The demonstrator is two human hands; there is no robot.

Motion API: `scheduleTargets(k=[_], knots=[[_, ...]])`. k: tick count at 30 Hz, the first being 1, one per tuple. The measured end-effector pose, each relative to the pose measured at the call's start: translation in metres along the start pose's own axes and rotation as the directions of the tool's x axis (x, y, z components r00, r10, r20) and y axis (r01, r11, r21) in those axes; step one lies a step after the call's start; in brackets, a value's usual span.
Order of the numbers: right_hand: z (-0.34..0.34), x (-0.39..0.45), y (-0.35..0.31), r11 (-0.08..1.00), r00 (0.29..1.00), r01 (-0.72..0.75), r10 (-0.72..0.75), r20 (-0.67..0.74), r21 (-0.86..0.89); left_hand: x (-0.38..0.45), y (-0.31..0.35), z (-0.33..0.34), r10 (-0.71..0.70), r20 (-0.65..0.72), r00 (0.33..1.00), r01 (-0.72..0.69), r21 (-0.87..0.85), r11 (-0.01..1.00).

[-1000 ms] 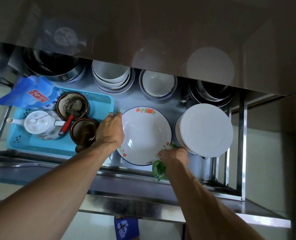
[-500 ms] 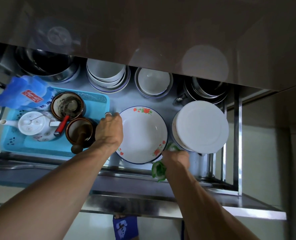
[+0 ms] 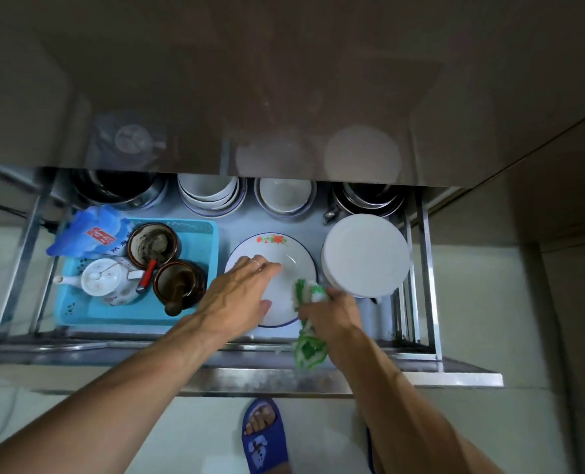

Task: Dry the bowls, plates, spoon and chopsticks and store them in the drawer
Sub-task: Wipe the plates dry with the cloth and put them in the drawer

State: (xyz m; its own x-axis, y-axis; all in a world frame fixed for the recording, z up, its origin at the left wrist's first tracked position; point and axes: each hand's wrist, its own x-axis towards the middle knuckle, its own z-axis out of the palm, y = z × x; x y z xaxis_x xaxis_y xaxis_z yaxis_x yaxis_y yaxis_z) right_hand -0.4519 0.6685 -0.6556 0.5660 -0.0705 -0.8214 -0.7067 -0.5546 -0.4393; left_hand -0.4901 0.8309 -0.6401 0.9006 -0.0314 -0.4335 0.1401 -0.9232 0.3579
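The drawer [image 3: 318, 374] is open with the flowered plate [image 3: 274, 248] lying flat inside it. My left hand [image 3: 239, 295] rests on it, fingers straight; I should lift away gently. My right hand [image 3: 332, 313] grips the cloth [image 3: 306, 294].

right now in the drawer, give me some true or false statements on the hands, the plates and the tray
1. The left hand lies with straight fingers on the floral plate. True.
2. The right hand holds nothing. False: it grips a green and white cloth.
3. The white plates are stacked to the right of the floral plate. True.
4. The teapot stands among the bowls at the back. False: it sits in the blue tray.
5. The drawer is closed. False: it is pulled open.
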Motion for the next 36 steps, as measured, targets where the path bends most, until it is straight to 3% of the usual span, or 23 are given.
scheduleTargets(k=[4,8,15,20,23,25,27,31,33,36], knots=[[-0.058,-0.074,-0.038,0.976,0.971,0.180,-0.156,0.181,-0.125,-0.033,0.053,-0.051,0.140,0.023,0.990,-0.139,-0.020,0.990],[-0.127,-0.139,-0.058,0.939,0.921,0.329,-0.296,0.254,-0.102,-0.055,0.116,-0.103,0.161,-0.007,0.987,-0.161,-0.017,0.987],[-0.293,-0.221,-0.071,0.850,0.865,0.501,-0.499,0.059,-0.162,-0.070,0.269,-0.194,0.215,-0.145,0.966,-0.190,0.167,0.968],[-0.429,-0.265,-0.044,0.781,0.797,0.538,-0.594,-0.109,-0.319,-0.069,0.413,-0.224,0.271,-0.093,0.958,-0.272,0.006,0.962],[-0.503,-0.296,-0.029,0.759,0.732,0.613,-0.650,-0.204,-0.219,-0.067,0.498,-0.235,0.204,-0.028,0.979,-0.201,-0.333,0.921],[-0.547,-0.318,-0.019,0.764,0.713,0.625,-0.642,-0.282,-0.159,-0.069,0.550,-0.239,0.239,0.062,0.969,-0.154,-0.608,0.779],[-0.600,-0.340,-0.002,0.776,0.700,0.626,-0.603,-0.382,-0.079,-0.069,0.613,-0.243,0.306,0.108,0.946,-0.128,-0.742,0.658],[-0.671,-0.356,0.034,0.731,0.658,0.665,-0.479,-0.581,0.151,-0.071,0.710,-0.243,0.439,0.214,0.873,-0.056,-0.849,0.526],[-0.699,-0.359,0.051,0.654,0.692,0.665,-0.360,-0.625,0.361,-0.067,0.754,-0.235,0.514,0.146,0.845,-0.178,-0.830,0.529],[-0.728,-0.358,0.073,0.573,0.746,0.632,-0.269,-0.609,0.522,-0.058,0.805,-0.224,0.562,0.058,0.825,-0.335,-0.750,0.570]])
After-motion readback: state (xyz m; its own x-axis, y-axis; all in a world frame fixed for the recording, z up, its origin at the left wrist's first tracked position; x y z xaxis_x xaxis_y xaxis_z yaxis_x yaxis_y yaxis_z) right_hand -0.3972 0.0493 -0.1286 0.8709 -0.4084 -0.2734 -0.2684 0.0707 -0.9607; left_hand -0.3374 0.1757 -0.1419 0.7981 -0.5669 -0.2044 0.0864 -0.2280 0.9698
